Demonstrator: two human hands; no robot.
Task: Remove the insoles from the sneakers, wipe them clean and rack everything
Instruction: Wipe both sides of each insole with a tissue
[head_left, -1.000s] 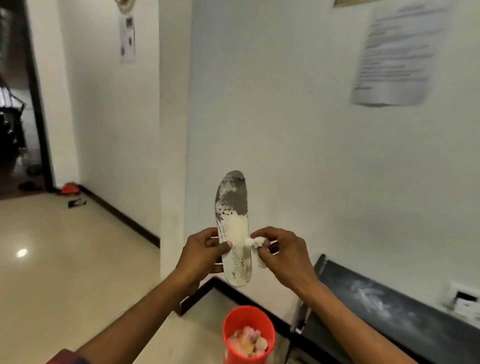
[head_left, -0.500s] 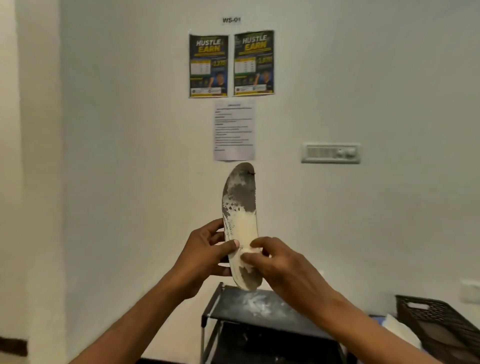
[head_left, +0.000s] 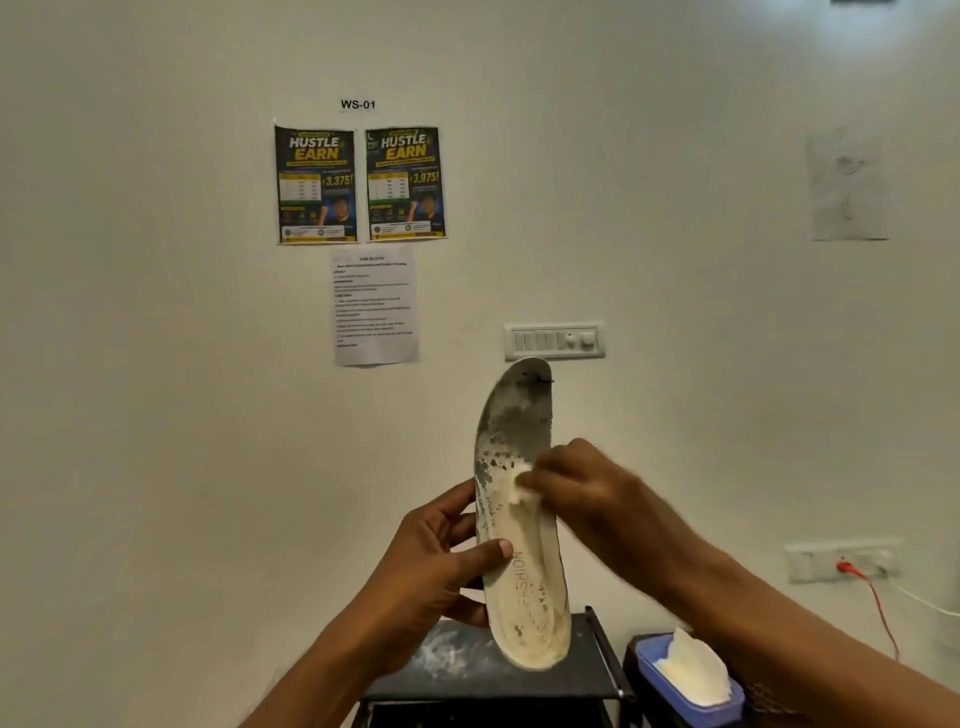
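A worn cream insole (head_left: 524, 561) with grey patches near its toe stands upright in front of me, heel end down. My left hand (head_left: 441, 566) grips its lower left edge, thumb across the printed face. My right hand (head_left: 587, 493) pinches a small white wipe (head_left: 522, 488) and presses it on the insole's middle; this hand is motion-blurred. No sneakers are in view.
A black rack (head_left: 498, 670) with a dusty top shelf stands below the insole against the white wall. A blue tub of white wipes (head_left: 691, 680) sits to its right. Posters, a switch panel (head_left: 555, 340) and a socket with a red cable (head_left: 852, 566) hang on the wall.
My view swung right from the wall corner and red bin toward the poster wall and rack. My right hand moved the wipe up the insole from the heel area to its middle.
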